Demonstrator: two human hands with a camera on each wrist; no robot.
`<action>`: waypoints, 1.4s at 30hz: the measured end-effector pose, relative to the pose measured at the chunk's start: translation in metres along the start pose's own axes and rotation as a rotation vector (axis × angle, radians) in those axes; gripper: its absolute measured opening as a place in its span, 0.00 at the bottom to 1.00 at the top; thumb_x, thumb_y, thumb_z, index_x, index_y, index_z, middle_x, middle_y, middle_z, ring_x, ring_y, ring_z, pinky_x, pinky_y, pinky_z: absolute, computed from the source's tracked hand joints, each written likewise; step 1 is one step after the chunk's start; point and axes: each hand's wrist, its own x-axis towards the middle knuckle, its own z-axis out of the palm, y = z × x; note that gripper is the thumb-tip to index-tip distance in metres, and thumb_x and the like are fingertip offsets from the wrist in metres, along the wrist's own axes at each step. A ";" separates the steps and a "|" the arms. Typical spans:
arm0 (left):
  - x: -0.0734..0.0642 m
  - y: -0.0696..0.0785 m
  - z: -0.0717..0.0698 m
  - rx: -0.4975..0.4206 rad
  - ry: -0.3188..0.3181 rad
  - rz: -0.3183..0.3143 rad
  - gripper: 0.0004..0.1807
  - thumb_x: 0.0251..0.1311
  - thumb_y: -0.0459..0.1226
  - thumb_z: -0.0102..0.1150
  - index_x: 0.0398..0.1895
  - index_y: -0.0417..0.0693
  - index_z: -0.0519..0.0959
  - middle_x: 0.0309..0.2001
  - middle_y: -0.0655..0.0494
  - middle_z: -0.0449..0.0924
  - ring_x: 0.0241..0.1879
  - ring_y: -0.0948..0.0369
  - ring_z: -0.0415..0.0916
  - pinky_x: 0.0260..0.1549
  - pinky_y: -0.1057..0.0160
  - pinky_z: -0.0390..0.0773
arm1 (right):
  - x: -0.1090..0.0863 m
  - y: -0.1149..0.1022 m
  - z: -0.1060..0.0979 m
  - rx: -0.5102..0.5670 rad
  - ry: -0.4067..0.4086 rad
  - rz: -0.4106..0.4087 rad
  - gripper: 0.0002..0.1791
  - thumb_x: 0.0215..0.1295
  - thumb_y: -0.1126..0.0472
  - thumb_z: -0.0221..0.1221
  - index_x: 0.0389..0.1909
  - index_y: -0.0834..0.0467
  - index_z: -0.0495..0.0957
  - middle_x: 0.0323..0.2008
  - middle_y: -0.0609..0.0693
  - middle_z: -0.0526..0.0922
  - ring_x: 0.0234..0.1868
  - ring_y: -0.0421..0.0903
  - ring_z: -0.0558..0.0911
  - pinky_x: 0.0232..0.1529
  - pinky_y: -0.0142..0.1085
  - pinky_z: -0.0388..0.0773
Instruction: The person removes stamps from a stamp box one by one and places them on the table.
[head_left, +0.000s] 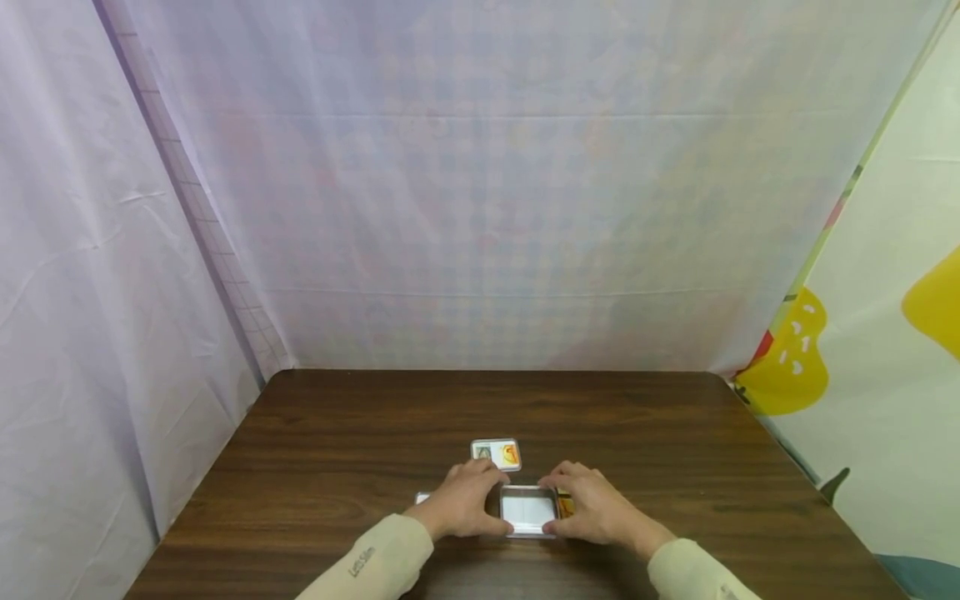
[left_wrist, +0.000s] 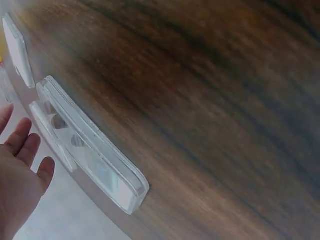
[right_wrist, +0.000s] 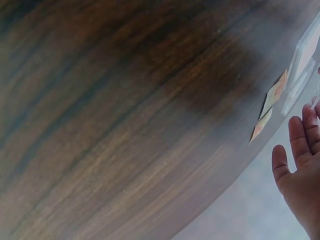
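Observation:
Between my two hands, near the front of the table, is a clear rectangular plastic case (head_left: 528, 510) with a white panel in it. My left hand (head_left: 467, 498) holds its left end, thumb at the near corner and fingers at the far one. On the right end my right hand (head_left: 592, 504) grips in the same way. In the right wrist view, fingertips (right_wrist: 309, 109) meet a clear edge. Partly hidden by the right hand is an orange-and-yellow card (head_left: 566, 504), with two such small cards (right_wrist: 275, 93) showing in the right wrist view.
Beyond the hands lies a flat cased card (head_left: 495, 454) with an orange mark. Another white-edged case (head_left: 422, 497) peeks out by the left wrist; the left wrist view shows a thick clear case (left_wrist: 95, 145) there. The brown wooden table (head_left: 337, 442) meets hanging cloth behind.

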 end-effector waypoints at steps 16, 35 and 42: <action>0.000 -0.001 0.004 0.053 -0.040 0.012 0.31 0.49 0.57 0.71 0.53 0.50 0.79 0.52 0.56 0.73 0.55 0.57 0.69 0.59 0.52 0.66 | 0.000 -0.001 0.008 -0.104 -0.004 -0.032 0.34 0.49 0.39 0.71 0.53 0.56 0.82 0.47 0.48 0.78 0.51 0.50 0.75 0.49 0.49 0.70; -0.001 0.001 0.006 0.056 -0.058 -0.020 0.31 0.49 0.57 0.71 0.53 0.52 0.80 0.51 0.60 0.73 0.56 0.60 0.68 0.61 0.54 0.64 | -0.001 -0.001 0.009 -0.097 -0.052 -0.001 0.36 0.50 0.38 0.71 0.55 0.58 0.81 0.50 0.52 0.78 0.53 0.54 0.74 0.53 0.56 0.68; -0.002 0.001 0.009 0.071 -0.048 -0.012 0.30 0.50 0.57 0.70 0.53 0.52 0.81 0.51 0.60 0.73 0.56 0.60 0.68 0.60 0.55 0.65 | -0.001 0.000 0.012 -0.101 -0.068 0.008 0.36 0.50 0.39 0.70 0.55 0.58 0.81 0.51 0.54 0.79 0.56 0.57 0.74 0.56 0.61 0.66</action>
